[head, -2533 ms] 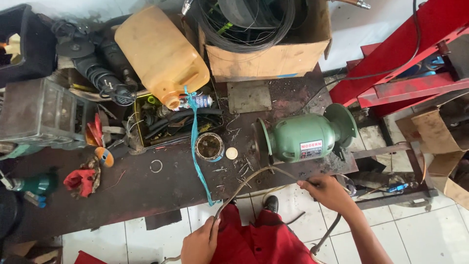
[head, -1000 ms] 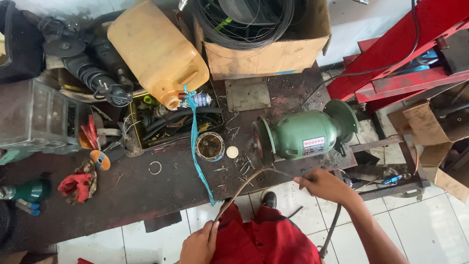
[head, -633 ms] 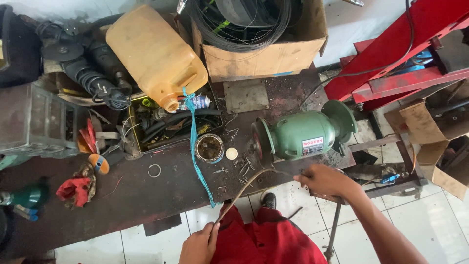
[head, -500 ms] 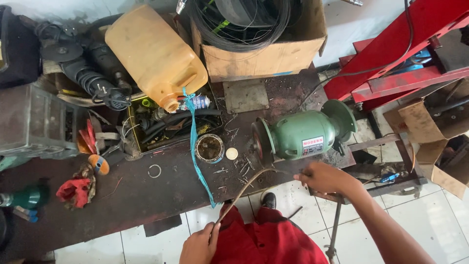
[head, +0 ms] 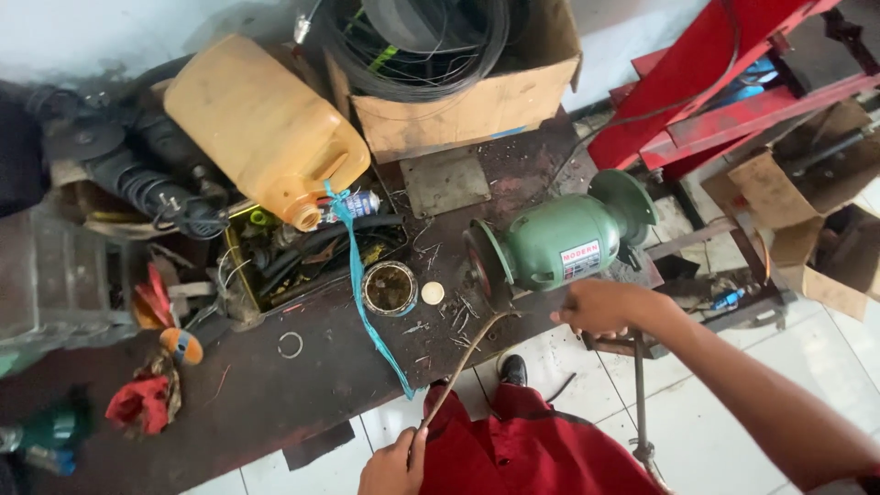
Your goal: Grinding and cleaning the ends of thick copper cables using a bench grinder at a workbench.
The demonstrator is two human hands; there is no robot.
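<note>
The left hand (head: 394, 466) is shut in a pinch on the near end of a thin brown bent wire (head: 463, 362), low down past the front edge of the dark, dirty workbench (head: 257, 394). The wire curves up and across to the wheel of the green metal bench grinder (head: 559, 240), which sits at the right end of the bench near the front edge. The right hand (head: 600, 305) is curled shut just in front of the grinder, at the far end of the wire — it looks to hold that end, but the tip is hidden, so I cannot tell for sure.

The wire is long and springy. It could slip out of the pinch and whip back, or catch on the wheel, because both hands are so close to the grinder.

A long blue plastic strip (head: 367, 293) hangs over the front edge, just beside the wire, and could tangle with it. A small round tin (head: 390, 287) and little metal bits lie near the middle. A big yellow plastic jug (head: 266, 128) lies on its side toward the back, beside a cardboard box of black cables (head: 458, 82) at the back edge — both well apart from the hands
</note>
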